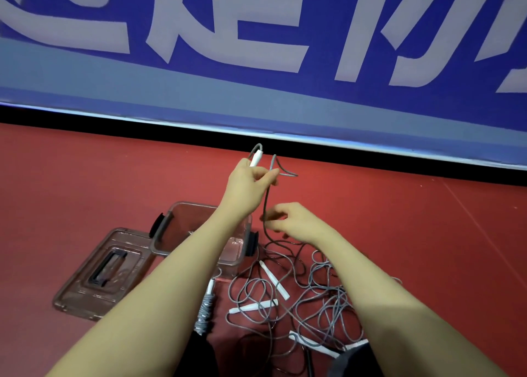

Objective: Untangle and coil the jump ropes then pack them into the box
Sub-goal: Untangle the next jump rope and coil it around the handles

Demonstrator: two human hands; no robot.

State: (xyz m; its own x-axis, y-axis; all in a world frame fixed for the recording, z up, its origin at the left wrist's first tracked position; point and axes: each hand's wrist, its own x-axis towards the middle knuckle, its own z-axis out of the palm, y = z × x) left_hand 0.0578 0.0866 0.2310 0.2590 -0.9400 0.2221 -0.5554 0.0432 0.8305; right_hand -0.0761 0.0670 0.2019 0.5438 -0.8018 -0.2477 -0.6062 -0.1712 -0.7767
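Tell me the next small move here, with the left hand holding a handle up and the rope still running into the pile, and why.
Probably slide the right hand down the grey rope to draw more slack from the tangled pile. The left hand grips a white handle held high, but the rope below still runs into the tangle, and the clear box looks empty.

A sports hall: red court flooring (399, 234), blue lettered barrier banner (256, 34).

Left hand (247, 177) is up high gripping a white handle (255, 157), right hand (288, 218) pinches the grey rope (265, 202) hanging from it. Tangled ropes (313, 296) sit on the red floor (85, 177) beside the clear box (171, 234).
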